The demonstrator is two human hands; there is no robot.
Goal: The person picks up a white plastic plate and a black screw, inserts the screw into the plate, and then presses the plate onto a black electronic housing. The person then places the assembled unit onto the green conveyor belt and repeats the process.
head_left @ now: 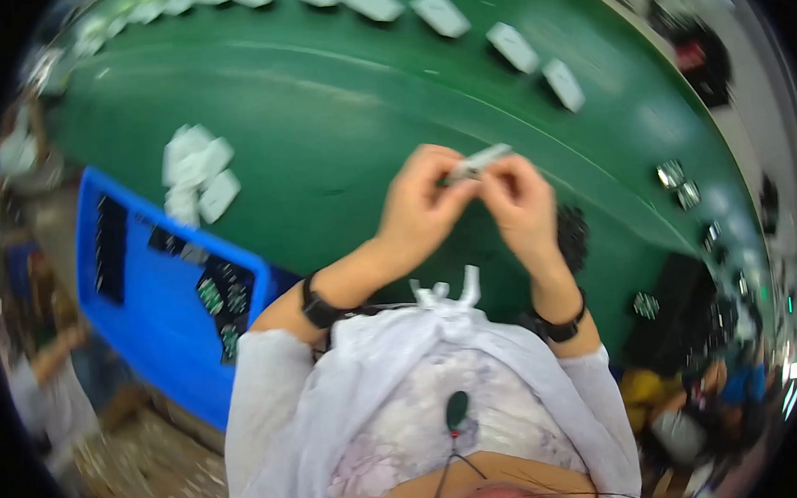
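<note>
Over the green table (321,154), my two hands meet in front of me on one small white plastic piece (488,158). It looks like a flat casing, seen nearly edge-on and tilted up to the right. My left hand (421,198) pinches its left end between thumb and fingers. From the other side, my right hand (519,198) grips the piece with fingers curled. Fingers hide part of it, and blur keeps its details from showing. Beside my right wrist lies a heap of small black parts (573,237).
A pile of white casings (198,169) lies left. A blue bin (141,326) holds black trays and green circuit boards (210,296). White casings (440,14) line the far side. More boards (671,174) and a black mat (677,311) are right. Other people are at both sides.
</note>
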